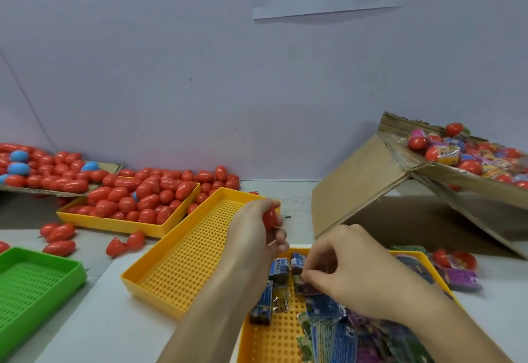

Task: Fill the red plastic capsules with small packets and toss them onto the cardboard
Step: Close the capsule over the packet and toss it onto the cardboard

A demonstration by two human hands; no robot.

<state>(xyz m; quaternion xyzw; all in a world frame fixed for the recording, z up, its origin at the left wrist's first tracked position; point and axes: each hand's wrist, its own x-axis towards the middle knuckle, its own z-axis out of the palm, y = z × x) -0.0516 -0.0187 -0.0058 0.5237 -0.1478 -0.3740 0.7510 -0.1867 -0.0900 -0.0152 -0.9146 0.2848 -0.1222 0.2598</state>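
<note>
The red capsules [143,195] heaped in the far yellow tray [114,224] are smooth, glossy plastic that catches the light, and so are the few blue capsules [18,168] among them. The yellow trays and the green tray [34,282] are matt plastic, their floors perforated with rows of small holes. The small packets [337,331] in the near tray look like shiny printed film, crinkled and reflective. The cardboard [357,179] is rough brown corrugated board with torn edges and a strip of glossy clear tape. The tabletop [114,331] looks smooth, pale and matt.
</note>
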